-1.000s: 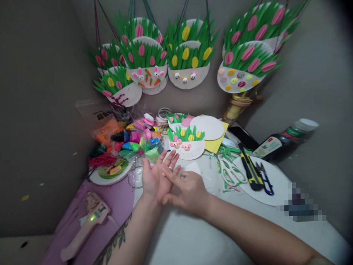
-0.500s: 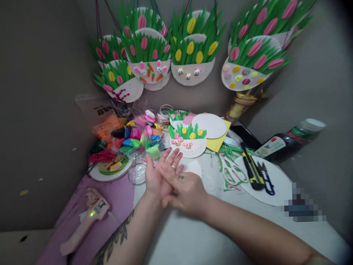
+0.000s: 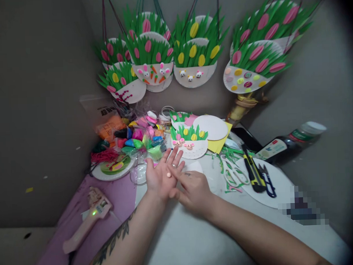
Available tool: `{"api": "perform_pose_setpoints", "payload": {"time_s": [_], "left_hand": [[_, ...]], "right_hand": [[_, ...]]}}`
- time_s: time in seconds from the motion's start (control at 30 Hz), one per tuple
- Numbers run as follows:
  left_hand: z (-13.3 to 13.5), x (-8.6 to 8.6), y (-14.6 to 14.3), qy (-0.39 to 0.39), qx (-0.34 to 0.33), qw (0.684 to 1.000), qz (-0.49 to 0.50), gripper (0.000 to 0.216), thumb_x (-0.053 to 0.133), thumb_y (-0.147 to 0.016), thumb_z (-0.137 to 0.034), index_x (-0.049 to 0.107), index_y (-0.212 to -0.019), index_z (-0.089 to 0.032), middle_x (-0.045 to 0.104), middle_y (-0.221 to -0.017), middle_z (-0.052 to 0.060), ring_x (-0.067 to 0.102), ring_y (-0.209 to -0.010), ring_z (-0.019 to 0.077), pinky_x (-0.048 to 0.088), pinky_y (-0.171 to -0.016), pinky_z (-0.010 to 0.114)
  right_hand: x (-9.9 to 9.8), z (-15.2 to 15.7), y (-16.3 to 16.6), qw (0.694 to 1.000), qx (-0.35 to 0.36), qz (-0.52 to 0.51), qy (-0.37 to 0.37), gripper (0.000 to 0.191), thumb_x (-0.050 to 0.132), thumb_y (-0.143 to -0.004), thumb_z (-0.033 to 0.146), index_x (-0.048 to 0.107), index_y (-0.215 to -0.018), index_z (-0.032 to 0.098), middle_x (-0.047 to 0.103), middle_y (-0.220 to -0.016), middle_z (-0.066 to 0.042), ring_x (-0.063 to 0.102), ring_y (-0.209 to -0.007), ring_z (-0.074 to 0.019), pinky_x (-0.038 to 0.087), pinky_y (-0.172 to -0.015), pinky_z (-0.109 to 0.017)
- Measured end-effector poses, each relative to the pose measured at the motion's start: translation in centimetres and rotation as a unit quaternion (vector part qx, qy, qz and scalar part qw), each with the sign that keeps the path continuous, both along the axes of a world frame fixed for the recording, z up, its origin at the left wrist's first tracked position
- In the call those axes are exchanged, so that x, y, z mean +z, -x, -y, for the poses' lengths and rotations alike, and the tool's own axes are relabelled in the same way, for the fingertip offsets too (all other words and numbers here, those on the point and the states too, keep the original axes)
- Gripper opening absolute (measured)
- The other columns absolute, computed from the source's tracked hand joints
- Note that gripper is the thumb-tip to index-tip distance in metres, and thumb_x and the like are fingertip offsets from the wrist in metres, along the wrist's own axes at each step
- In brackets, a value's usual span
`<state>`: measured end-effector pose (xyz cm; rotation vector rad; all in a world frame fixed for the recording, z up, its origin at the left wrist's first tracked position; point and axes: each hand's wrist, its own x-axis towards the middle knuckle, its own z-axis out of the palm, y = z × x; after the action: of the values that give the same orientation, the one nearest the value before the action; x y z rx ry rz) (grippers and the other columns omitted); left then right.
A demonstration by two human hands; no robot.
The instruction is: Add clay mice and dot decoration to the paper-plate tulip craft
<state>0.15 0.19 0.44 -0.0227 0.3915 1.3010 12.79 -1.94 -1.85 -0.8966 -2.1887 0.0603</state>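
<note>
My left hand (image 3: 162, 175) is held palm up above the table with its fingers spread. A small pale pink ball (image 3: 168, 175), which looks like modelling clay, lies loose on the palm. My right hand (image 3: 194, 190) reaches in from the right, its index finger pointing at the ball and its thumb apart. The index fingertip is just beside the ball; whether it touches cannot be told. Just beyond my left fingertips lies a paper-plate basket (image 3: 197, 150) with green paper grass, yellow tulips and two small pink animal heads (image 3: 178, 141).
Bagged coloured clay (image 3: 137, 134) is heaped at the back left. A pink glue gun (image 3: 88, 220) with a green light lies on the purple mat (image 3: 121, 200). To the right are scissors (image 3: 234, 173), a yellow-black cutter (image 3: 254, 170), thread snips (image 3: 267, 181) and a dark bottle (image 3: 289, 142). Decorated plates (image 3: 196, 75) hang behind.
My right fingers have drawn back to the right from my left palm, uncovering the small ball. The whole view has shifted slightly.
</note>
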Motion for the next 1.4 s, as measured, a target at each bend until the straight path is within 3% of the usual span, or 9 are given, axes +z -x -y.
{"api": "perform_pose_setpoints", "payload": {"time_s": [0.27, 0.6, 0.83, 1.4], "left_hand": [[0.0, 0.4, 0.4, -0.007, 0.005, 1.000, 0.020, 0.078, 0.015, -0.087, -0.069, 0.046, -0.128, -0.011, 0.051, -0.136, 0.020, 0.047, -0.128, 0.0340, 0.050, -0.087, 0.046], [0.0, 0.6, 0.4, -0.005, 0.006, 1.000, 0.026, 0.076, 0.016, -0.087, -0.070, 0.048, -0.127, -0.013, 0.055, -0.132, 0.019, 0.050, -0.125, 0.0331, 0.051, -0.084, 0.045], [0.1, 0.9, 0.3, 0.005, 0.030, 0.998, -0.055, 0.074, 0.016, -0.085, -0.073, 0.057, -0.109, -0.016, 0.056, -0.129, 0.018, 0.054, -0.118, 0.0308, 0.053, -0.076, 0.038], [0.3, 1.3, 0.1, 0.000, 0.037, 0.998, -0.053, 0.071, 0.017, -0.085, -0.072, 0.057, -0.105, -0.017, 0.061, -0.117, 0.016, 0.059, -0.109, 0.0280, 0.053, -0.075, 0.038]], "right_hand": [[0.1, 0.4, -0.5, 1.000, 0.009, -0.008, -0.009, 0.053, 0.041, -0.095, 0.050, 0.057, -0.127, 0.010, 0.066, -0.062, -0.004, 0.056, -0.055, -0.0149, 0.037, -0.057, -0.028], [0.0, 0.7, 0.1, 1.000, 0.022, -0.001, 0.004, 0.054, 0.040, -0.094, 0.052, 0.060, -0.123, 0.011, 0.069, -0.066, -0.005, 0.059, -0.055, -0.0154, 0.038, -0.057, -0.028], [-0.1, 1.0, 0.3, 0.999, 0.026, -0.012, 0.022, 0.057, 0.037, -0.095, 0.052, 0.057, -0.126, 0.009, 0.062, -0.056, -0.001, 0.054, -0.051, -0.0133, 0.036, -0.055, -0.027], [-1.0, 2.0, 0.7, 0.997, 0.037, -0.036, 0.050, 0.062, 0.037, -0.094, 0.056, 0.048, -0.133, 0.010, 0.061, -0.057, 0.000, 0.055, -0.054, -0.0160, 0.039, -0.060, -0.030]]}}
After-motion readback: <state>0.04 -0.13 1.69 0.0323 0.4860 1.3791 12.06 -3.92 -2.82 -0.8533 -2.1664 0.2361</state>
